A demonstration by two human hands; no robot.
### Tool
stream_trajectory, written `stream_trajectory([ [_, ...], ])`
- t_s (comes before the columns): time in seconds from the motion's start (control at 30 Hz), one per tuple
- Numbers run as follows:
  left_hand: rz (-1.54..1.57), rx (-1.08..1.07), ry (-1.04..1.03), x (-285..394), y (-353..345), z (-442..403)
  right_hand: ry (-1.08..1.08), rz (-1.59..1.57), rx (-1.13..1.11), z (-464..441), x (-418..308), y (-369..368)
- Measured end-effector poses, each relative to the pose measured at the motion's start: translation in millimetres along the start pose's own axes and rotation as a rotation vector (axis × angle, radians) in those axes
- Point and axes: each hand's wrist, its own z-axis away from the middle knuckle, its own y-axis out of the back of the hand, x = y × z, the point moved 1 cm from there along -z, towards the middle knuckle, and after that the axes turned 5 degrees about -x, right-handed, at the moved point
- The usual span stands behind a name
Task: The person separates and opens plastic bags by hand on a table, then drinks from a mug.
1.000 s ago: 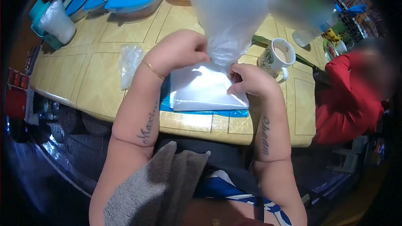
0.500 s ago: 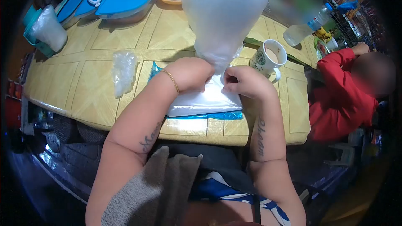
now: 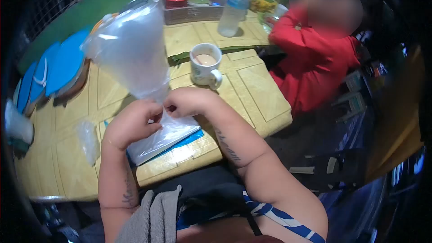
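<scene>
A large clear plastic bag (image 3: 132, 47), puffed up with its top spread, stands narrow end down between my hands. My left hand (image 3: 135, 123) has its fingers curled at the bag's gathered lower part, thumb toward the right. My right hand (image 3: 186, 102) pinches the same gathered plastic from the other side, close to my left. Beneath both hands lies a flat stack of clear plastic bags (image 3: 157, 141) on a blue plastic wrapper (image 3: 191, 139). What is inside the puffed bag cannot be made out.
A mug with a light brown drink (image 3: 205, 65) stands beyond my right hand. Farther back are a water bottle (image 3: 235, 6) and a condiment tray (image 3: 189, 15). Blue-lidded containers (image 3: 67, 63) and a crumpled plastic bag (image 3: 87, 141) are left. A person in red (image 3: 310, 58) sits at right.
The view has swung to the right, bringing the condiment tray into sight. My hands have come closer together at the bag's narrow part, and the puffed bag leans left.
</scene>
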Motion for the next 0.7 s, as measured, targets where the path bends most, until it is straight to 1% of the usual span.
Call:
stream_trajectory([
  [0.07, -0.045, -0.002, 0.047, 3, 1, 0, -0.045, -0.049, -0.016, 5, -7, 5],
  [0.13, -0.083, 0.011, 0.074, 1, 0, 1, 0.024, -0.107, 0.082, 4, -2, 5],
  [0.17, -0.042, -0.008, 0.123, 0, 1, 1, 0.058, -0.136, 0.130, 3, 2, 3],
  [0.23, 0.041, -0.048, 0.221, 2, 3, 0, 0.069, -0.104, 0.136, -1, 6, 0],
  [0.37, -0.008, 0.057, 0.109, 11, 6, 0, 0.100, 0.025, 0.099, -2, 3, -9],
  [0.4, 0.004, 0.083, 0.084, 10, 6, 0, 0.060, 0.031, 0.023, -3, 0, -8],
  [0.43, 0.016, 0.110, 0.061, 10, 7, 1, 0.044, 0.031, 0.002, -1, -5, -6],
  [0.5, 0.041, 0.116, 0.094, 11, 8, 1, 0.012, 0.036, -0.040, 1, -13, -4],
  [0.53, 0.055, 0.116, 0.111, 12, 8, 2, -0.033, -0.042, -0.056, -2, -13, -7],
  [0.63, 0.085, 0.120, 0.179, 10, 6, 0, 0.012, 0.054, -0.017, -3, -18, -9],
  [0.7, 0.061, 0.100, 0.202, 9, 6, 0, 0.043, 0.040, 0.004, 1, -20, -5],
])
